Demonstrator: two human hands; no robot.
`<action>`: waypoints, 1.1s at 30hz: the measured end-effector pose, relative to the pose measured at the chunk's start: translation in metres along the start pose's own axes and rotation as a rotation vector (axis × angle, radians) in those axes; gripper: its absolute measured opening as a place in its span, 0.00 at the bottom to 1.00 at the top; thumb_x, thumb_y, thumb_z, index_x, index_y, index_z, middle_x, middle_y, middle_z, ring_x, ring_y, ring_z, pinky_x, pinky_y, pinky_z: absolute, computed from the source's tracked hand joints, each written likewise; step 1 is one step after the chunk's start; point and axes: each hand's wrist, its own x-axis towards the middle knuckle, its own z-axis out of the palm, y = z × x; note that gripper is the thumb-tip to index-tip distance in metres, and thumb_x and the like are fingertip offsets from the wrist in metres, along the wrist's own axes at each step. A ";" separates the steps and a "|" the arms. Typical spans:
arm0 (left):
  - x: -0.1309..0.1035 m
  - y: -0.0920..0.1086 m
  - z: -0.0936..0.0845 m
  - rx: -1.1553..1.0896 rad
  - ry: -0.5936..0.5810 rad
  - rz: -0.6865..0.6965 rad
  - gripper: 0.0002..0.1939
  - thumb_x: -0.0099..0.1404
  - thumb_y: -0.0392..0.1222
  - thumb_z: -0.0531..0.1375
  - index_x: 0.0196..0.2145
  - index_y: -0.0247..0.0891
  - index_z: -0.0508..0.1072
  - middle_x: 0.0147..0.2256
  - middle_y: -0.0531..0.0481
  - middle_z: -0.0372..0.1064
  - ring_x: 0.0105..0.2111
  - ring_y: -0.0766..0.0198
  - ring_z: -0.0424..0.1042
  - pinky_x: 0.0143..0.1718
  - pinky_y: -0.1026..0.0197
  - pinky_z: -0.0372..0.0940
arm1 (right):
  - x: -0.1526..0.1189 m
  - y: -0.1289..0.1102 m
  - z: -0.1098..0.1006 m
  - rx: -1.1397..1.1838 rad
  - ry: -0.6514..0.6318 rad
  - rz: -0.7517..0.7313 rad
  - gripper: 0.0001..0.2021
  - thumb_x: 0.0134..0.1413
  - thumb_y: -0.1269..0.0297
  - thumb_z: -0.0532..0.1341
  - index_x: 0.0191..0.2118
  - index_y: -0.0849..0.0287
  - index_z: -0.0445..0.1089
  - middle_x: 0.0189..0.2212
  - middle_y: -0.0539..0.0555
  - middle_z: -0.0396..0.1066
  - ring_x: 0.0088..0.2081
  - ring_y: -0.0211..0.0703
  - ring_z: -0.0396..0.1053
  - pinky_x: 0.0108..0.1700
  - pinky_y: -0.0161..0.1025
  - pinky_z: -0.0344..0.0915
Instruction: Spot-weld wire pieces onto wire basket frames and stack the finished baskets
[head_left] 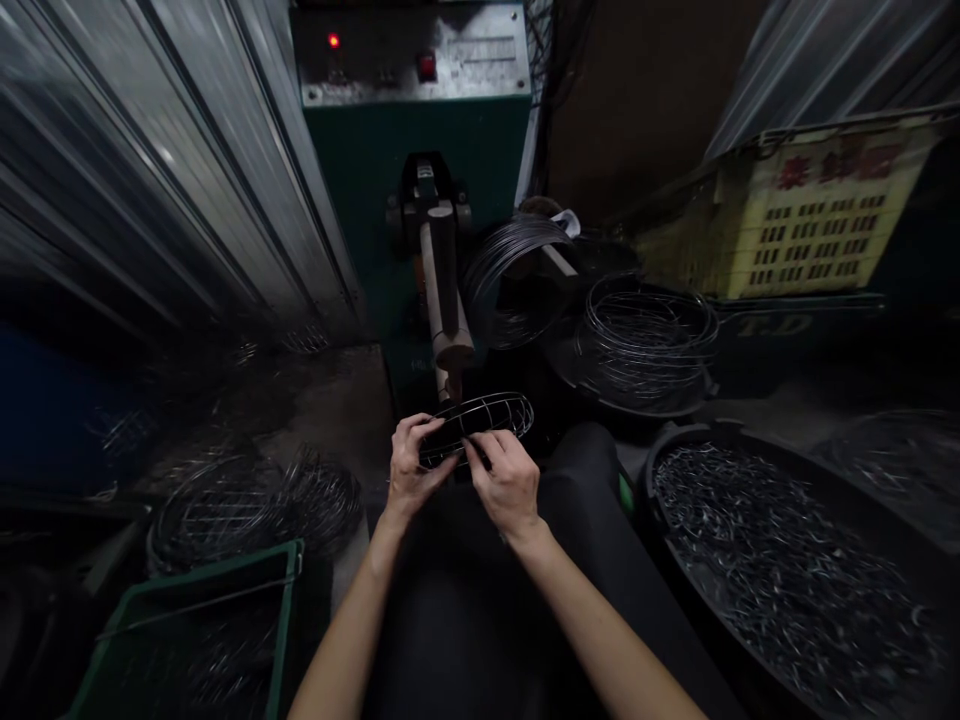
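A round wire frame [491, 410], built of thin metal rings joined by short cross wires, is held tilted in front of a green machine [345, 170]. My left hand [409, 465] grips its left side, thumb below and fingers above. At the near rim, my right hand [504, 478] has thumb and fingertips pinched together; whether a small wire piece is between them is too dark to tell. Just beyond the frame are the machine's electrode tips [450, 385], under a thick cylindrical arm [442, 280]. The frame's far edge lies close to these tips; contact is unclear.
At the right stands a black tub [656, 480] of short curved wire pieces. Behind it are wire rings [649, 330], a wire coil [517, 250] and a yellow crate [810, 240]. A green crate [289, 600] and wire bundles [225, 510] sit at the left.
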 end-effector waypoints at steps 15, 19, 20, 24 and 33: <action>-0.002 -0.003 0.001 0.026 0.006 -0.011 0.23 0.55 0.40 0.66 0.48 0.41 0.65 0.45 0.44 0.63 0.45 0.56 0.68 0.45 0.51 0.67 | 0.002 0.004 0.002 -0.151 -0.082 0.074 0.11 0.60 0.60 0.56 0.33 0.57 0.73 0.28 0.50 0.65 0.26 0.33 0.63 0.27 0.31 0.55; -0.002 -0.005 0.000 0.012 0.013 -0.002 0.23 0.55 0.40 0.66 0.48 0.41 0.65 0.44 0.44 0.64 0.45 0.56 0.68 0.46 0.51 0.66 | 0.005 0.004 0.002 -0.146 -0.101 0.055 0.10 0.60 0.61 0.56 0.34 0.57 0.73 0.28 0.50 0.65 0.26 0.33 0.63 0.27 0.30 0.55; -0.002 -0.005 0.000 0.004 0.014 -0.005 0.23 0.55 0.40 0.66 0.48 0.41 0.65 0.45 0.44 0.64 0.45 0.56 0.68 0.46 0.51 0.66 | 0.005 0.005 0.002 -0.137 -0.090 0.043 0.10 0.61 0.61 0.55 0.35 0.57 0.73 0.28 0.51 0.65 0.26 0.33 0.64 0.27 0.30 0.56; 0.000 -0.004 -0.001 -0.006 0.019 -0.027 0.23 0.55 0.40 0.66 0.48 0.41 0.65 0.45 0.44 0.63 0.45 0.56 0.68 0.45 0.51 0.67 | 0.006 0.008 0.006 -0.096 -0.052 -0.014 0.11 0.62 0.61 0.55 0.37 0.59 0.73 0.28 0.51 0.65 0.26 0.33 0.64 0.28 0.30 0.57; 0.003 -0.011 -0.003 -0.001 0.021 -0.011 0.23 0.54 0.40 0.66 0.47 0.40 0.66 0.44 0.44 0.64 0.45 0.56 0.68 0.45 0.51 0.67 | 0.007 0.011 0.010 -0.003 -0.038 0.007 0.12 0.62 0.62 0.54 0.36 0.59 0.73 0.27 0.51 0.65 0.26 0.33 0.64 0.28 0.30 0.59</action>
